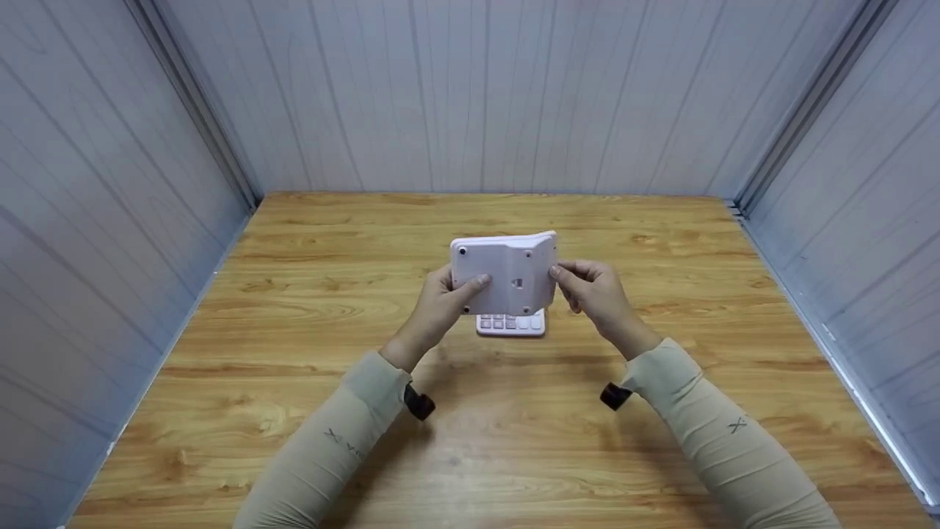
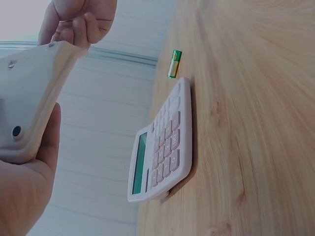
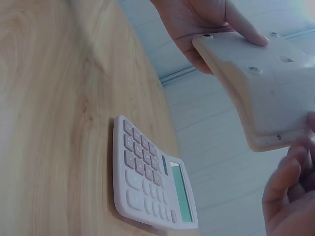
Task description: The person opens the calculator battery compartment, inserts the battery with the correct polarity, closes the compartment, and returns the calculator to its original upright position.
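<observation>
I read the left hand (image 1: 440,297) as gripping the device (image 1: 503,278) at its 9 o'clock edge, thumb flat on the back face and fingers behind. The right hand (image 1: 598,290) pinches the 3 o'clock edge between thumb and fingers. The device is held off the table (image 1: 514,441), back face toward the head camera, with dark round spots near its corners and a small slot (image 1: 517,283) between centre and 3 o'clock. At 6 o'clock from the device, the calculator (image 2: 162,142) lies keys up on the table, partly covered in my head view. In my left wrist view, a green and gold battery (image 2: 174,64) lies at 12 o'clock from the calculator, near it but not touching. Pale panelled walls (image 1: 477,95) stand at 9, 12 and 3 o'clock.
</observation>
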The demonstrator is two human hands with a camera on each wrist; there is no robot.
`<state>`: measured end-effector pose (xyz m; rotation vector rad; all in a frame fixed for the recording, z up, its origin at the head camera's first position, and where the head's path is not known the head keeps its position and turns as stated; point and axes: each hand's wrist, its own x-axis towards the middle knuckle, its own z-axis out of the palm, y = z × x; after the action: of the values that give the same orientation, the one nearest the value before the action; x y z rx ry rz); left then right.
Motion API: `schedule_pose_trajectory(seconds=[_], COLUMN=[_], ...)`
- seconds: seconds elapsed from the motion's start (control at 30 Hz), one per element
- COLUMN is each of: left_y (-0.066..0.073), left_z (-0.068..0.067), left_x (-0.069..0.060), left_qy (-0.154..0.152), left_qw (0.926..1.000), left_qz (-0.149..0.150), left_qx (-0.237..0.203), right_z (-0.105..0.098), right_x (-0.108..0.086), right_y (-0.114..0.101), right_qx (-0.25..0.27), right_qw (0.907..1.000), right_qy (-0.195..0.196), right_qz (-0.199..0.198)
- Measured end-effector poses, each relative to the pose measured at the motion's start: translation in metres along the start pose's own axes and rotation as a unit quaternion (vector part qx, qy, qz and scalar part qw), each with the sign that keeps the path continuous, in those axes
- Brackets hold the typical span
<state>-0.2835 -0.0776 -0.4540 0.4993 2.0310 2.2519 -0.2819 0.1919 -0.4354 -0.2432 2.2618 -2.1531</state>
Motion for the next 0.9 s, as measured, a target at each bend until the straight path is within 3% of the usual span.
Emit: schedule_pose_trajectory(seconds=[0.1,0.57,0.9], left_y=[0.000,-0.002,-0.005], left_z=[0.000,0.005,0.008], left_x=[-0.001,-0.001,0.001], left_qy=[-0.002,0.022,0.034], left_qw=[0.9999,0.9974,0.9949], left_qz=[-0.008,-0.045,-0.052], left_qx=[-0.007,-0.053,-0.080], right_z=[0.000,0.008,0.016], right_x=[0.001,-0.002,-0.001], right_y=[0.003,0.011,0.016], right_qx=[-0.012,0.035,0.026], right_qw=[0.9999,0.9991,0.9984], right_qy=[0.010,0.016,0.051], right_qz=[-0.005,0.019,-0.001])
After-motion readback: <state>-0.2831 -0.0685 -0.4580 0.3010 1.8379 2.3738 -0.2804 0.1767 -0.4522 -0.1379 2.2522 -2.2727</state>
